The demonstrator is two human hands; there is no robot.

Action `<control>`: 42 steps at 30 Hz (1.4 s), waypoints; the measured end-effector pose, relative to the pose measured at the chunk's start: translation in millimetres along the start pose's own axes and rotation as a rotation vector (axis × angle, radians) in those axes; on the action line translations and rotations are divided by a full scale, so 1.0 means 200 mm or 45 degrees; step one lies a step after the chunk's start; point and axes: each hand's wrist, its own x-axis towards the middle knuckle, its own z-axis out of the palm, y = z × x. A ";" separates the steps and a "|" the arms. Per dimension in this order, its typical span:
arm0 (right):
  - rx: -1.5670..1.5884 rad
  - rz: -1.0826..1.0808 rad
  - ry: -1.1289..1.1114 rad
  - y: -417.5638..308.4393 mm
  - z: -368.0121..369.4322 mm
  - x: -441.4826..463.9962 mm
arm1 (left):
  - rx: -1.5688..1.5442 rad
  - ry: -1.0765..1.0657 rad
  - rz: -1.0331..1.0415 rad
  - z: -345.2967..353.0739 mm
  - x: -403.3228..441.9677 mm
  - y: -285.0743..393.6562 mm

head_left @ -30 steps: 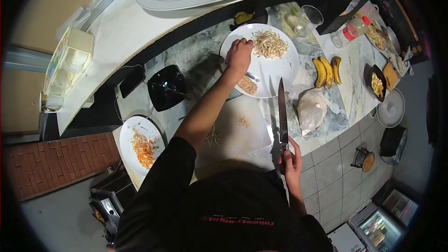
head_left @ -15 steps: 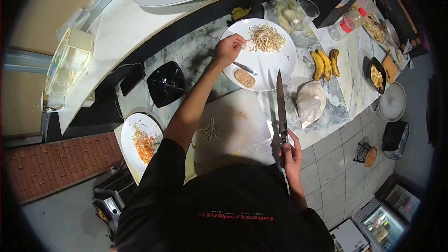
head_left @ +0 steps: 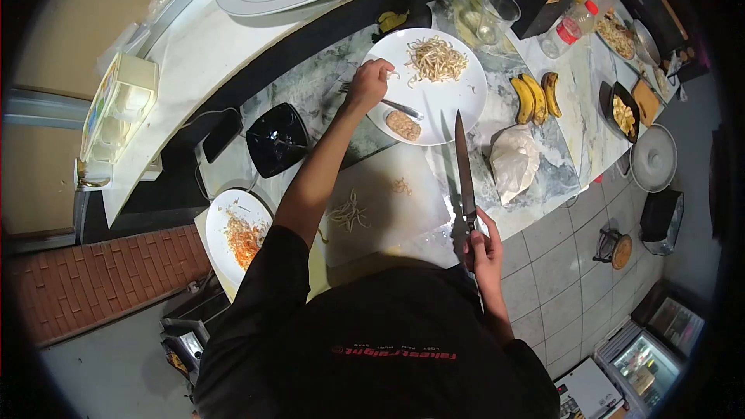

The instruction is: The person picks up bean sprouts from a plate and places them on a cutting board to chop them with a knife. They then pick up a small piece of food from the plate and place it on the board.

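My left hand [head_left: 370,84] is over the left rim of a large white plate [head_left: 444,126], its fingers pinched together. A pale strand that looks like bean sprout shows at the fingertips. On that plate lie a heap of bean sprouts [head_left: 437,60], a fork [head_left: 403,108] and a brown oval patty [head_left: 403,126]. My right hand [head_left: 484,247] is closed around the handle of a long knife [head_left: 466,167], its blade pointing away from me. Between my arms is a white cutting board [head_left: 415,213] with a few sprouts [head_left: 351,212] and small orange-brown bits [head_left: 401,186].
A plate of orange shreds [head_left: 221,252] stands at the left, with a black square bowl [head_left: 276,140] behind it. Bananas [head_left: 535,98], a crumpled pale bag [head_left: 514,163], a glass [head_left: 498,15] and a red-capped bottle [head_left: 569,31] are on the right. A raised shelf [head_left: 182,70] curves along the back.
My left hand has shifted left on the plate, away from the sprout heap and toward its rim. My right hand keeps holding the knife almost in place. The view has moved slightly.
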 end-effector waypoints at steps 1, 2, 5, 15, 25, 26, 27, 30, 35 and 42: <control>0.007 0.002 0.001 0.01 0.00 0.01 | -0.030 -0.073 -0.091 -0.03 -0.01 0.04; 0.013 0.006 0.001 0.01 0.00 0.01 | -0.061 -0.146 -0.185 -0.06 -0.01 0.09; -0.003 -0.018 -0.029 -0.01 0.00 0.02 | 0.039 -0.106 -0.272 -0.08 0.00 0.13; 0.017 0.014 0.001 -0.03 -0.02 0.01 | 0.513 -0.284 -0.227 -0.10 0.02 0.22; 0.021 -0.017 -0.023 -0.02 -0.01 0.02 | 0.396 -0.267 -0.332 -0.13 0.07 0.27; 0.008 -0.012 -0.018 -0.03 -0.01 0.02 | 0.110 -0.194 -0.283 -0.15 0.09 0.29; 0.007 -0.012 -0.020 -0.01 -0.01 0.03 | -0.175 -0.121 -0.234 -0.16 0.09 0.29; 0.010 -0.086 -0.047 0.04 -0.02 0.03 | -0.473 -0.003 -0.218 -0.16 0.11 0.28; 0.011 -0.097 -0.061 0.05 -0.02 0.02 | -1.056 0.027 -0.423 -0.14 0.10 0.21; -0.123 -0.038 -0.047 0.01 -0.01 0.00 | -0.359 0.123 -0.112 -0.35 -0.19 0.52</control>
